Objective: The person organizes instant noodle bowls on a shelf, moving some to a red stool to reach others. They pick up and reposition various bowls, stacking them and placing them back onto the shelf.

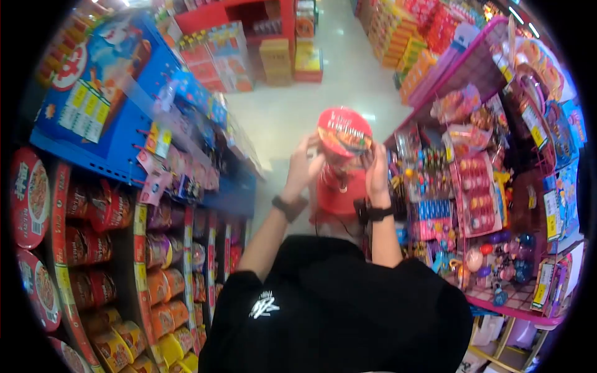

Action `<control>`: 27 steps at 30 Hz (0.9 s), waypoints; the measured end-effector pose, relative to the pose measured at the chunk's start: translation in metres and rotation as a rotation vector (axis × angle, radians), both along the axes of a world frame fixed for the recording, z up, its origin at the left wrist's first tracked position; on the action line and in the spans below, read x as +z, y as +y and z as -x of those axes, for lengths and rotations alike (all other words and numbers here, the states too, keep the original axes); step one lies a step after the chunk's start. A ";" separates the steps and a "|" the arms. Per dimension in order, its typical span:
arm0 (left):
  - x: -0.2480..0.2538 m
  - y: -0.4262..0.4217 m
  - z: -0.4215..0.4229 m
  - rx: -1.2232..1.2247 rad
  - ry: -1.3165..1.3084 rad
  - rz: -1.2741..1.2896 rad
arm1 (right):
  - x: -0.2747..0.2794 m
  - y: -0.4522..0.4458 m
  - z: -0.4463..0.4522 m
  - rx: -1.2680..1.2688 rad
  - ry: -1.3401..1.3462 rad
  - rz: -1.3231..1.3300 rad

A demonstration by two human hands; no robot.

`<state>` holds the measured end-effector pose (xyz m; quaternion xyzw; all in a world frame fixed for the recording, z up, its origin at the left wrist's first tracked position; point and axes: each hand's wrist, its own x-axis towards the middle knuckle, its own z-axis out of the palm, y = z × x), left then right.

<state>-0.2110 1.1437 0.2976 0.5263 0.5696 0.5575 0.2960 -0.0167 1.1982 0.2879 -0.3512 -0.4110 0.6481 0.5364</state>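
Observation:
A red instant noodle bowl is in front of me, its printed lid turned up toward the camera. On its left side lies my left hand, fingers curved against the bowl. My right hand grips the opposite side, and the bowl partly hides its fingers. Both wrists wear dark bands. Below the bowl there is a red object, blurred and partly covered, whose kind I cannot make out.
Shelves of noodle bowls line the left side, under a blue display. On the right stands a pink rack with toys and small packets. Ahead, a tiled aisle floor runs between stacked boxes and more goods.

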 end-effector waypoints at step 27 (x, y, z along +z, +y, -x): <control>-0.084 0.016 -0.015 -0.002 -0.294 0.159 | -0.088 0.039 -0.062 -0.287 -0.524 -0.248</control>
